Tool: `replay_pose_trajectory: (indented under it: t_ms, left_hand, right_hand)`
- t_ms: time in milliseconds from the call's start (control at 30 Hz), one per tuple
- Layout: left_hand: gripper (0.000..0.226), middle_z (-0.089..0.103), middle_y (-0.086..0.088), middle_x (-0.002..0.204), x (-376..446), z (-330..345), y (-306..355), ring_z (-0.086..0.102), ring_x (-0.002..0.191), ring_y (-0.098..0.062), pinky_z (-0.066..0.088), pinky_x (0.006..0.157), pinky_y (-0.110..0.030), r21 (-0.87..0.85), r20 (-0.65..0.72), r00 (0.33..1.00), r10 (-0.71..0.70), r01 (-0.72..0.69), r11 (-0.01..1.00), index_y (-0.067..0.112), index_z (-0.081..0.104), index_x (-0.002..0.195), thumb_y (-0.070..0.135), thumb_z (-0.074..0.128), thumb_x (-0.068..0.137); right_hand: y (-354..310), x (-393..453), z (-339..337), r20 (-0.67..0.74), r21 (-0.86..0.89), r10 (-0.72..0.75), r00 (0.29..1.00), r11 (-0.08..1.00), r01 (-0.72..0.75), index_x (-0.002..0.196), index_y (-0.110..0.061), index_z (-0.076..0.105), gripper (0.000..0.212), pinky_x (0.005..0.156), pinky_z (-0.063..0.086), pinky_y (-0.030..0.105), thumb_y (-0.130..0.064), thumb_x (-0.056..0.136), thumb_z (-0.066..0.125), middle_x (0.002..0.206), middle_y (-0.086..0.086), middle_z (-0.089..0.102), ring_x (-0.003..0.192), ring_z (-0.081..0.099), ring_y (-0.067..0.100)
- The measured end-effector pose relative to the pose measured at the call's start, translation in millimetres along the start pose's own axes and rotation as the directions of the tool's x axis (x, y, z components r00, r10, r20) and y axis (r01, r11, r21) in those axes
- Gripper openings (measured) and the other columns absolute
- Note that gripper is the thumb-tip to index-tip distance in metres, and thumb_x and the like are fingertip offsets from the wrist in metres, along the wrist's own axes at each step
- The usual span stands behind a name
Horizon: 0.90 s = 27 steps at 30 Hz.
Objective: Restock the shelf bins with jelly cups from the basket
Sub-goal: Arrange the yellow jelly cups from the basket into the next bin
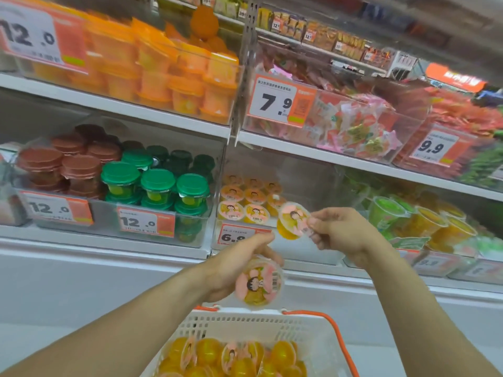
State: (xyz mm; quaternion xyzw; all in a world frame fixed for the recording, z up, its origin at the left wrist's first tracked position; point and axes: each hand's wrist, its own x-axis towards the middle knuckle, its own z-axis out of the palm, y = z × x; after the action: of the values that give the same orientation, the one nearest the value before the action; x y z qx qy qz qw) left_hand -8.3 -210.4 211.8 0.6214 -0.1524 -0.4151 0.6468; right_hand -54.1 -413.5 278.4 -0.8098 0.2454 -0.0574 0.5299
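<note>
My left hand [231,270] grips a yellow jelly cup [260,285] with a pink cartoon lid, held above the white basket [245,322]. My right hand [343,235] pinches a second yellow jelly cup [292,220] by its lid edge, just in front of the clear shelf bin [304,254] marked 6.9. Several matching cups [245,200] stand in the left part of that bin. More yellow cups [231,357] lie piled in the basket at the bottom.
Left of the target bin sits a bin of green-lidded cups [158,186] and brown-lidded cups [68,161]. Green and yellow cups [408,219] fill bins to the right. Orange cups [163,66] and wrapped snacks [353,123] fill the shelf above. The basket's orange handle [334,327] arcs at right.
</note>
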Motion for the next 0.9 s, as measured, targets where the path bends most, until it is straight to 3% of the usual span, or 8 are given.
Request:
replay_pose_trajectory:
  t_ms: [133,233,333,433,533,600,700,900]
  left_hand:
    - [0.034,0.074,-0.011,0.101,1,-5,-4,0.069,0.091,-0.024,0.052,0.093,-0.04,-0.04,-0.034,0.999,-0.028,0.026,0.999,0.013,0.063,0.115,0.04,0.052,0.098]
    - [0.03,0.074,-0.013,0.09,4,-11,-2,0.067,0.091,-0.029,0.049,0.102,-0.048,-0.143,-0.051,0.999,-0.011,0.003,0.99,0.015,0.073,0.094,0.042,0.068,0.082]
    - [0.025,0.066,-0.012,0.08,3,-14,0,0.063,0.074,-0.026,0.054,0.07,-0.039,-0.201,-0.016,1.0,-0.009,0.005,0.98,0.016,0.069,0.086,0.04,0.066,0.081]
    - [0.025,0.067,-0.01,0.078,7,-14,-2,0.062,0.069,-0.023,0.049,0.055,-0.03,-0.231,-0.062,0.998,0.028,-0.042,0.972,0.014,0.064,0.095,0.034,0.05,0.096]
    - [0.032,0.068,-0.014,0.086,9,-13,1,0.063,0.077,-0.027,0.051,0.053,-0.032,-0.286,-0.127,0.991,0.044,-0.079,0.955,0.009,0.066,0.106,0.035,0.047,0.099]
    - [0.035,0.068,-0.018,0.091,11,-11,1,0.063,0.081,-0.031,0.052,0.051,-0.034,-0.325,-0.141,0.989,0.037,-0.081,0.942,0.008,0.065,0.113,0.035,0.048,0.099]
    - [0.032,0.067,-0.021,0.086,13,-8,0,0.064,0.074,-0.033,0.051,0.048,-0.033,-0.365,-0.148,0.988,0.039,-0.091,0.927,0.002,0.064,0.106,0.029,0.051,0.096]
    - [0.022,0.064,-0.024,0.077,14,-7,-2,0.06,0.062,-0.033,0.038,0.04,-0.025,-0.368,-0.161,0.981,0.109,-0.162,0.916,-0.003,0.058,0.101,0.01,0.045,0.09]
  right_hand:
    - [2,63,-1,-0.14,-0.208,0.115,0.983,0.968,-0.142,0.088,-0.002,0.067,0.007,0.048,0.033,0.021,-0.005,0.093,0.063,0.063,0.009,0.063,0.051,0.044,0.015]
    - [11,99,7,-0.123,-0.442,0.238,0.963,0.856,-0.268,0.071,-0.006,0.063,0.021,0.045,0.031,0.02,-0.007,0.092,0.063,0.044,0.0,0.059,0.043,0.04,0.011]
    - [12,117,21,-0.079,-0.721,0.348,0.934,0.628,-0.294,0.062,-0.013,0.055,0.038,0.04,0.027,0.018,-0.02,0.099,0.056,0.034,-0.003,0.044,0.041,0.035,0.011]
    - [11,125,28,-0.051,-0.866,0.398,0.916,0.44,-0.239,0.064,-0.014,0.045,0.042,0.052,0.033,0.025,-0.028,0.104,0.046,0.061,0.003,0.046,0.056,0.038,0.015]
    - [16,135,28,-0.027,-0.858,0.446,0.895,0.45,-0.25,0.065,-0.013,0.044,0.043,0.054,0.032,0.026,-0.026,0.105,0.046,0.067,0.003,0.043,0.057,0.036,0.014]
    - [20,138,29,-0.013,-0.799,0.483,0.876,0.521,-0.299,0.066,-0.014,0.046,0.041,0.054,0.033,0.025,-0.026,0.106,0.046,0.055,-0.001,0.047,0.053,0.038,0.011]
    - [21,140,31,-0.001,-0.663,0.494,0.87,0.651,-0.37,0.067,-0.013,0.05,0.039,0.039,0.033,0.018,-0.023,0.105,0.047,0.033,-0.006,0.045,0.032,0.039,0.004]
    - [15,132,28,-0.038,-0.626,0.394,0.918,0.707,-0.329,0.078,-0.009,0.057,0.027,0.032,0.027,0.013,-0.026,0.098,0.062,0.039,-0.003,0.055,0.026,0.043,0.005]
